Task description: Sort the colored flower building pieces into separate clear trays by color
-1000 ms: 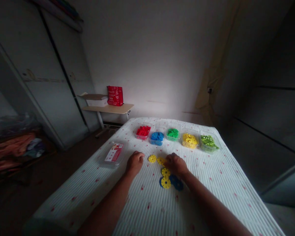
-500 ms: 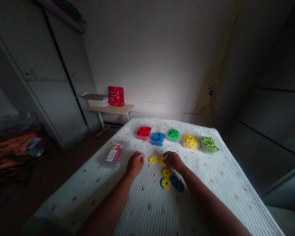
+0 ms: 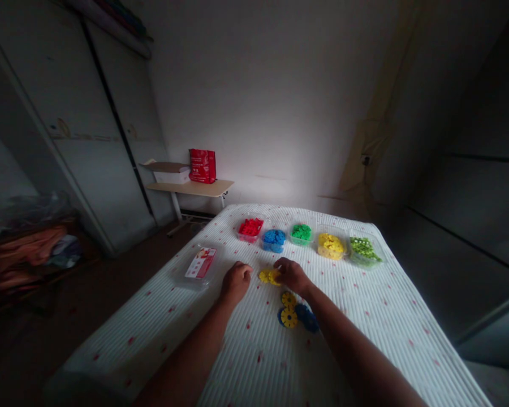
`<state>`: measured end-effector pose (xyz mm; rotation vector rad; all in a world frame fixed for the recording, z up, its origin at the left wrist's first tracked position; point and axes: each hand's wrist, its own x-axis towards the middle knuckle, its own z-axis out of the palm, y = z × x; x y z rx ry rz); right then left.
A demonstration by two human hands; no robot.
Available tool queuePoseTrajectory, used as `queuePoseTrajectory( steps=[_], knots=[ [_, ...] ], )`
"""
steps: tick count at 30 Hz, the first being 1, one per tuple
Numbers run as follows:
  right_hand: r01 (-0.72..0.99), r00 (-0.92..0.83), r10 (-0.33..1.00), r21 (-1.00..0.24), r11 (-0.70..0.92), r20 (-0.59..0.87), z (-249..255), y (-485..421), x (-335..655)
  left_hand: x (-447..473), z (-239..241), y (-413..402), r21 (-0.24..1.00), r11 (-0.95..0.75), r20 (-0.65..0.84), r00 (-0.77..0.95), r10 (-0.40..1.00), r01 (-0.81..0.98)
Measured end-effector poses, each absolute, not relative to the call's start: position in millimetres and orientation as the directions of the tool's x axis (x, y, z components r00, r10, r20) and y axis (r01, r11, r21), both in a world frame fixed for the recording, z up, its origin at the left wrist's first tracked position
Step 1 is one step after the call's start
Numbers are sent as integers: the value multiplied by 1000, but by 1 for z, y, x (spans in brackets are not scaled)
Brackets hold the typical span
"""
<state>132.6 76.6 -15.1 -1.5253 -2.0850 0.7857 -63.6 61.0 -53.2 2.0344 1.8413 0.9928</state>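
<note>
My right hand (image 3: 293, 275) pinches a yellow notched disc (image 3: 274, 277), its fingertips covering the disc's right side. That piece overlaps or touches another yellow disc (image 3: 263, 276) on its left. My left hand (image 3: 236, 280) rests on the cloth just left of them, fingers curled in; whatever is inside them, if anything, is hidden. Nearer to me lies a group of discs: a yellow disc (image 3: 288, 299), a second yellow disc (image 3: 289, 317) over a blue one, and dark blue discs (image 3: 309, 319) beside my right forearm. Whether these are joined, I cannot tell.
Along the far side stand clear tubs of red pieces (image 3: 250, 227), blue pieces (image 3: 274, 239), green pieces (image 3: 301, 232), yellow pieces (image 3: 331, 246) and light green pieces (image 3: 363, 249). A clear lidded box (image 3: 201, 264) is at left on the striped cloth (image 3: 186, 333).
My right hand has shifted left with its yellow disc, closing the gap to the other yellow disc. My left hand has stayed nearly in place. The view has swung slightly.
</note>
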Motion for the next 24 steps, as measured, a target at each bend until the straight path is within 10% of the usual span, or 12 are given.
queuePoseTrajectory(
  steps=[12, 24],
  knots=[
    [796, -321, 946, -554, 243, -45, -20, 85, 110, -63, -51, 59, 589, -182, 313, -15, 950, 788],
    [710, -188, 975, -702, 52, -117, 9, 79, 186, -65, -55, 62, 591, -183, 314, -16, 949, 786]
  ],
)
